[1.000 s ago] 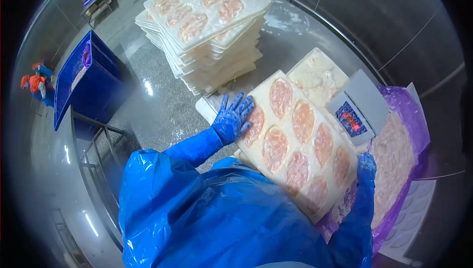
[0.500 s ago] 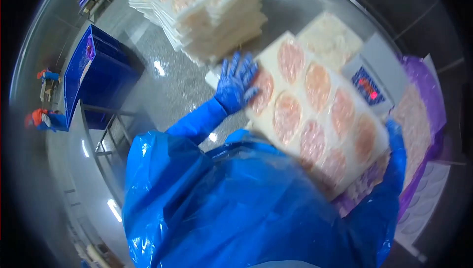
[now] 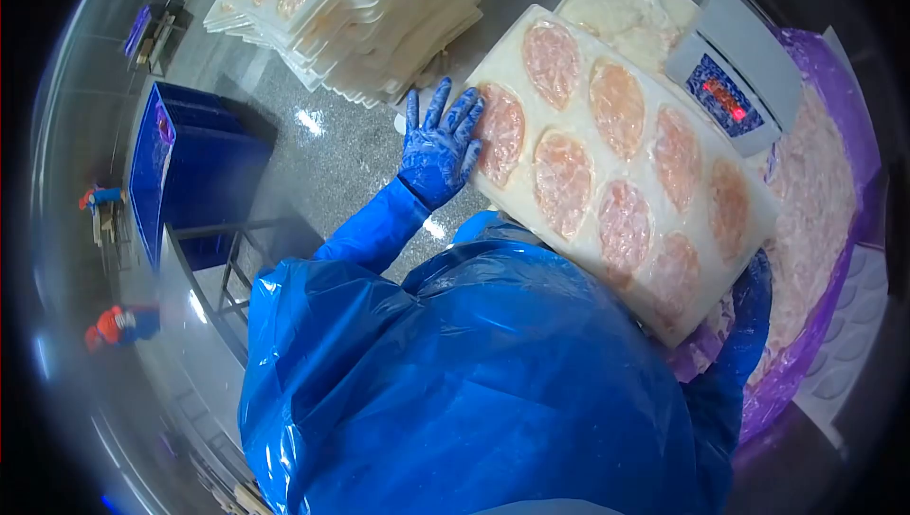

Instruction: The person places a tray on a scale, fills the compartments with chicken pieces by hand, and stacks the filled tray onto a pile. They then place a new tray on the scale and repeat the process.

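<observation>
In front of me, a white tray [image 3: 592, 141] with oval hollows holds flat pink patties of minced meat [image 3: 561, 183] and lies slanted. My left hand [image 3: 438, 150], in a blue glove, has its fingers spread at the tray's upper left edge; the fingertips are beside or lightly touching it. My right arm [image 3: 744, 321], in a blue sleeve, reaches to the tray's lower right edge. That hand's fingers are hidden behind the tray, so its grip cannot be seen.
A tall stack of white trays [image 3: 389, 27] stands at the upper left. A scale with a red display [image 3: 725, 98] sits beyond the tray. Purple film [image 3: 858, 150] surrounds minced meat [image 3: 815, 212] at right. Blue bin [image 3: 204, 174] and distant people [image 3: 123, 325] are at left.
My view has shifted a little, and the tray appears turned slightly. My left hand stays spread at its edge. My right hand, partly visible at the edge before, is now hidden behind the tray.
</observation>
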The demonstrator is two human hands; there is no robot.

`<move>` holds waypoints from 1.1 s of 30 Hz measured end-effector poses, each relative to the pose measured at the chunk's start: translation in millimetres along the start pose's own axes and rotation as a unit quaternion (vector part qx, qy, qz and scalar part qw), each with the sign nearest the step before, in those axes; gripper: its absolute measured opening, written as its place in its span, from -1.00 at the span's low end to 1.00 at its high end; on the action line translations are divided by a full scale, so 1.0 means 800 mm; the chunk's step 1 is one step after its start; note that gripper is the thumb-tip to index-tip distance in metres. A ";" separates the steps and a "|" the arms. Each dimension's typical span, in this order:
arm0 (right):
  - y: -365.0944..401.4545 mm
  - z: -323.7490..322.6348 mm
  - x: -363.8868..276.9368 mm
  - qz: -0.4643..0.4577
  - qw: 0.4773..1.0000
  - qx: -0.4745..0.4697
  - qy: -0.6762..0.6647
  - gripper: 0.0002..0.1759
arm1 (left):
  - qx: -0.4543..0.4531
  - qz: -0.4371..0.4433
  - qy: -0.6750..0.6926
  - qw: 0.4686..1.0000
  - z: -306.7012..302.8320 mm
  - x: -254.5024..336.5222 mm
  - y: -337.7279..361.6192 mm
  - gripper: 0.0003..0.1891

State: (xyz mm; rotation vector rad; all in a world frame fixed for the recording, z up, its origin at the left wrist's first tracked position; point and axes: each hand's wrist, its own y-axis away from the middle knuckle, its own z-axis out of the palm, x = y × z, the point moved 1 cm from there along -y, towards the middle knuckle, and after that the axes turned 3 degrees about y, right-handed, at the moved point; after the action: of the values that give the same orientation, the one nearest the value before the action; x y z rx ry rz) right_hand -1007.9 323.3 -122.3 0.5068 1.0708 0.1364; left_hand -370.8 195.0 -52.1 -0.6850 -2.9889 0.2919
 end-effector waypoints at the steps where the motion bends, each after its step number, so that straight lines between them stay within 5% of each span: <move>1: 0.006 0.018 -0.004 -0.013 0.999 0.018 0.029 -0.61 | 0.001 0.008 0.000 1.000 0.003 0.000 -0.001 -0.33; 12: 0.056 0.096 0.005 -0.121 0.965 0.039 0.228 -0.58 | 0.099 0.012 0.272 0.957 0.022 -0.018 -0.006 -0.48; 19: 0.100 0.151 0.006 -0.109 0.984 0.039 0.137 -0.55 | 0.041 -0.117 0.487 0.865 0.055 -0.094 -0.011 -0.60; 23: 0.102 0.158 -0.016 -0.090 0.968 0.022 0.234 -0.53 | 0.017 -0.039 0.326 0.945 0.087 -0.145 -0.015 -0.59; 25: 0.095 0.155 -0.022 -0.089 0.960 0.023 0.266 -0.53 | -0.010 -0.159 0.496 0.854 0.085 -0.148 -0.021 -0.57; 26: 0.089 0.152 -0.019 -0.088 0.961 0.024 0.262 -0.53 | -0.013 -0.157 0.494 0.855 0.087 -0.147 -0.021 -0.57; 28: 0.081 0.149 -0.012 -0.282 0.873 0.080 0.390 -0.39 | 0.024 -0.128 0.458 0.880 0.089 -0.146 -0.017 -0.61; 29: 0.082 0.153 -0.016 -0.281 0.874 0.079 0.388 -0.39 | 0.023 -0.128 0.455 0.881 0.083 -0.138 -0.021 -0.61; 31: 0.091 0.168 -0.031 -0.399 0.638 0.155 0.640 -0.52 | 0.010 -0.242 0.605 0.759 0.058 -0.109 -0.031 -0.57; 32: 0.097 0.168 -0.030 -0.399 0.641 0.150 0.638 -0.52 | 0.012 -0.246 0.602 0.760 0.041 -0.095 -0.035 -0.57; 33: 0.109 0.162 -0.025 -0.324 0.864 0.035 0.384 -0.40 | -0.021 -0.288 0.583 0.759 0.023 -0.082 -0.039 -0.58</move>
State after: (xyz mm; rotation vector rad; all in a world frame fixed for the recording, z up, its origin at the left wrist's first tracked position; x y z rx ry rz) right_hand -893.5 350.0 -16.8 0.1126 1.9857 -0.3300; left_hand -327.3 135.6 -65.4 0.1262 -1.8106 -0.2013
